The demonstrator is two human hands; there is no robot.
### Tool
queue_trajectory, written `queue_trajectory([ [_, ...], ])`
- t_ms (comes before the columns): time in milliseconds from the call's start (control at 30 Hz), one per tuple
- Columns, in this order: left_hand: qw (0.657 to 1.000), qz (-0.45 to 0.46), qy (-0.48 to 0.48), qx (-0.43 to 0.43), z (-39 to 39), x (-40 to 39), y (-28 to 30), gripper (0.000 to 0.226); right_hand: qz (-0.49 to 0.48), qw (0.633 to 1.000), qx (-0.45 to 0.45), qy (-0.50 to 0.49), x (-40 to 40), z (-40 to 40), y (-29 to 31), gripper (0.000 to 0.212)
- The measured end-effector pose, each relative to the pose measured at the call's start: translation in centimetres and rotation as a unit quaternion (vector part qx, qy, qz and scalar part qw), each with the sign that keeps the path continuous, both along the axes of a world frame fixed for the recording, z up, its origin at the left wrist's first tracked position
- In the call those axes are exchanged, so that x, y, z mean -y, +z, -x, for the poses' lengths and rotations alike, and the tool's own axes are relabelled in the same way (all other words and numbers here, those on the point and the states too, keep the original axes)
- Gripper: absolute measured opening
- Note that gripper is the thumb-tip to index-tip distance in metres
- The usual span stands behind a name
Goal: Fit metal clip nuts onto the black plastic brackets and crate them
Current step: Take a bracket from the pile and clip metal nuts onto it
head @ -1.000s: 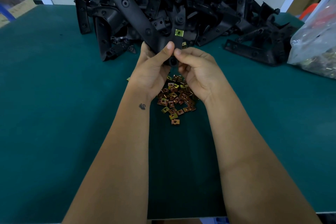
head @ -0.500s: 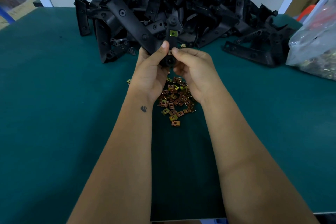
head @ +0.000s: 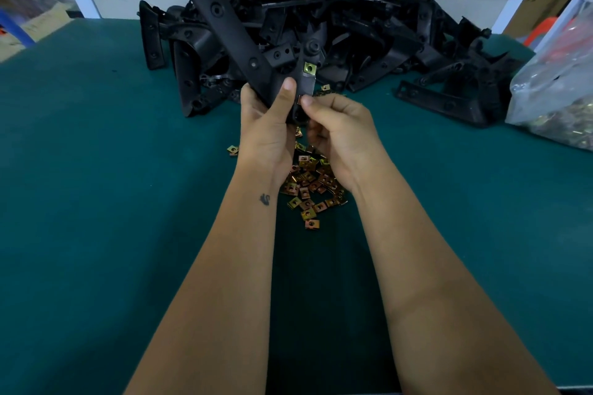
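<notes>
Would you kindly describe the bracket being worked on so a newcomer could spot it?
In front of the heap of black plastic brackets on the green table, the left hand grips one long black bracket. Unlike its neighbours, it is lifted and carries a brass-coloured clip nut.

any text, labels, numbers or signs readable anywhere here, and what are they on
No text can be read.
Cardboard box, top right: dark printed marks, too blurred to read.
Wrist mark on the left forearm: a small dark picture, no letters.
Held black bracket, fitted clip nut, loose clip nuts and plastic bag: no lettering visible.
</notes>
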State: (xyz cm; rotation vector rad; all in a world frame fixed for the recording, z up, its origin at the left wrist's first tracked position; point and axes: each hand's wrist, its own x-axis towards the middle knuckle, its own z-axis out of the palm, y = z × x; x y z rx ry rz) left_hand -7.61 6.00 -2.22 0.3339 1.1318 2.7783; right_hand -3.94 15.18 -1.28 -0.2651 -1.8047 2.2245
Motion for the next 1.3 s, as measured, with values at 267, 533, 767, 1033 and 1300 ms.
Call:
queue_trajectory([
  [267, 0.998, 0.028, 0.013, 0.054, -0.1, -0.1, 0.0, 0.012, -0.065, 0.997, -0.036, -0.034, 0.2, -0.3, 0.7, 0.028],
  [533, 0.992, 0.076, 0.073, 0.065, -0.3, -0.4, 0.1, 0.021, -0.125, 0.988, -0.058, -0.073, 0.0, -0.4, 0.9, 0.011],
  [767, 0.988, 0.088, 0.105, 0.071, -0.7, -1.5, 0.3, 0.025, -0.393, 0.889, -0.074, -0.221, 0.5, 0.0, -0.4, 0.022],
  [1033, 0.981, 0.123, 0.130, 0.080, -0.5, -1.2, 0.6, 0.009, -0.398, 0.879, -0.077, -0.252, 0.0, -0.2, -0.5, 0.022],
  [1300, 0.985, 0.116, 0.119, 0.045, -2.3, -1.7, 2.6, 0.005, 0.074, 0.981, -0.088, -0.158, 0.3, -1.9, 1.3, 0.002],
])
